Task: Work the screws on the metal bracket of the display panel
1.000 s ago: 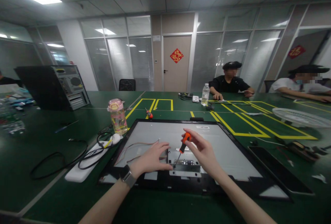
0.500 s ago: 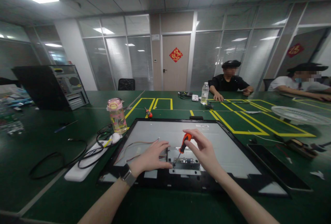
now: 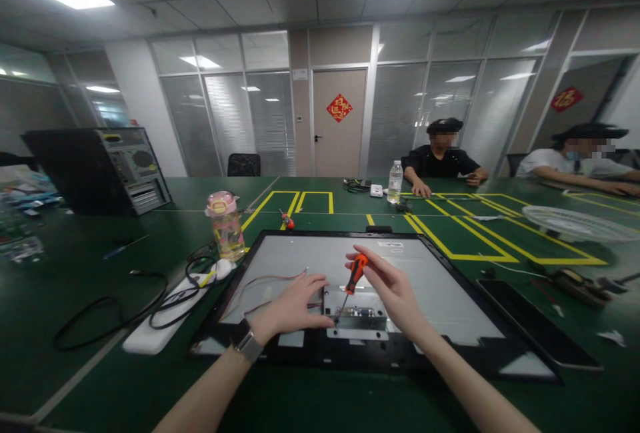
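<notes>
An orange-and-black screwdriver (image 3: 356,274) leans to the right, its tip down at the left part of a metal bracket (image 3: 357,334). Fingers and thumb of my right hand (image 3: 393,286) are around its handle. My left hand (image 3: 295,303) straddles the bracket's left end, thumb on the near side and fingers on the far side. Under both hands lies a flat display panel (image 3: 430,266) with a grey back and black frame. Thin wires (image 3: 255,280) run across it to the left of the bracket.
At the left are a pink-lidded bottle (image 3: 224,223), a white power strip (image 3: 160,323) with black cables and a computer case (image 3: 95,170). A black slab (image 3: 537,320) lies along the panel's right side. Across the green table, a person (image 3: 443,160) sits behind a water bottle (image 3: 395,181).
The fingers of my right hand have shifted on the screwdriver handle, with the thumb further to the right. The screwdriver tip and my left hand stay in place.
</notes>
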